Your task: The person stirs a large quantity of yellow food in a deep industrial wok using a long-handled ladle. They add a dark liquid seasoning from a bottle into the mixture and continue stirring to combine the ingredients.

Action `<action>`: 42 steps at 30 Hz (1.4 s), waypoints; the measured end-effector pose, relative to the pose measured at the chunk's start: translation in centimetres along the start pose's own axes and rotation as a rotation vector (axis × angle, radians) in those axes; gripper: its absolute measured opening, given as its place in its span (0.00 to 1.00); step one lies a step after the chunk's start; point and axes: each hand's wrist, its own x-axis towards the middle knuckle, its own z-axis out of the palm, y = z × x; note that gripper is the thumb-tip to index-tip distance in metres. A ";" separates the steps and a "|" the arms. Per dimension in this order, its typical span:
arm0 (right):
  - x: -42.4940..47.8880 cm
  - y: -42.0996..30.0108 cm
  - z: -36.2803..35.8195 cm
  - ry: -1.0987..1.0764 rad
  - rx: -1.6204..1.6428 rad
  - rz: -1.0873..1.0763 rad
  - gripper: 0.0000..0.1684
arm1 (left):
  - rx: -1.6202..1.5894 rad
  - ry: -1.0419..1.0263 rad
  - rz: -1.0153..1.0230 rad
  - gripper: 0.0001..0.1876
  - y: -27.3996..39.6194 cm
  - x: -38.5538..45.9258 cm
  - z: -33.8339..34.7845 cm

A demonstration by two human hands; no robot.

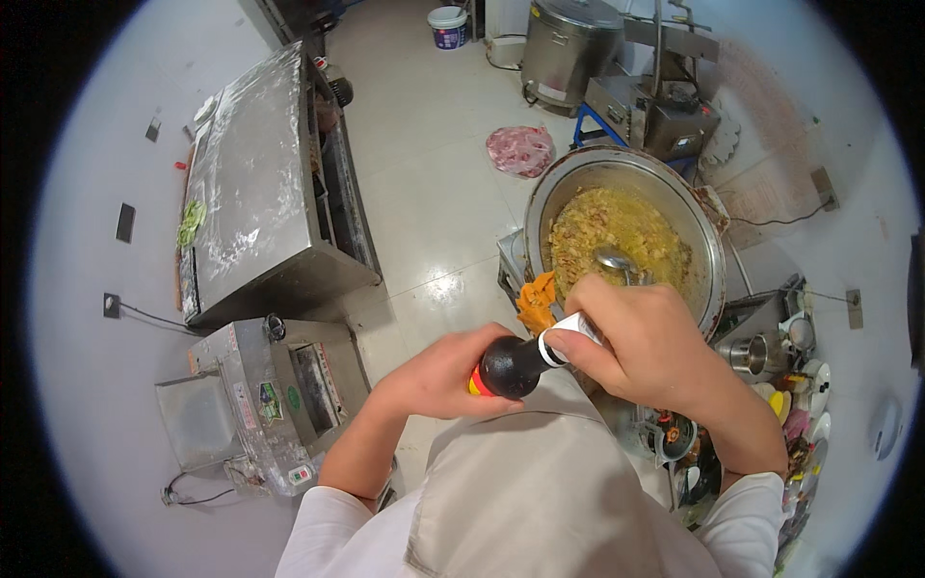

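A dark bottle (509,370) with a red and yellow label is tilted in front of my apron. My left hand (452,379) wraps around its body. The fingers of my right hand (639,332) grip the white cap (576,336) at the bottle's neck; whether the cap is loose I cannot tell. Beyond my right hand is a wide metal pot (535,217) holding a yellowish, oily chopped mixture (614,224). A metal ladle (614,258) rests in the mixture, its handle partly hidden by my hand. An orange cloth (536,302) hangs near the pot's rim.
Left stands a flour-dusted steel worktable (253,195), with a dough-rolling machine (267,404) nearer me. A bag of meat (520,150) lies on the tiled floor (426,173). Behind the pot are a large steel barrel (571,54) and another machine (665,119). Jars and containers (795,419) crowd the right.
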 end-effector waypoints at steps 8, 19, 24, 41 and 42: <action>1.4 -0.2 0.2 0.164 0.224 -0.377 0.16 | -0.081 0.009 -0.030 0.35 0.3 -1.9 -1.3; -2.4 2.3 2.0 0.445 0.756 -0.124 0.21 | 0.125 0.491 0.415 0.28 5.0 -2.9 -3.3; -2.9 3.1 3.8 0.441 0.835 -0.066 0.22 | 0.244 0.586 0.467 0.26 5.7 -2.7 -3.7; -5.4 5.1 6.0 0.457 0.985 -0.120 0.18 | 0.794 0.823 0.787 0.21 12.1 -0.7 -4.5; -5.6 5.5 6.1 0.456 1.007 -0.130 0.18 | 0.838 0.819 0.780 0.21 12.5 -0.6 -4.2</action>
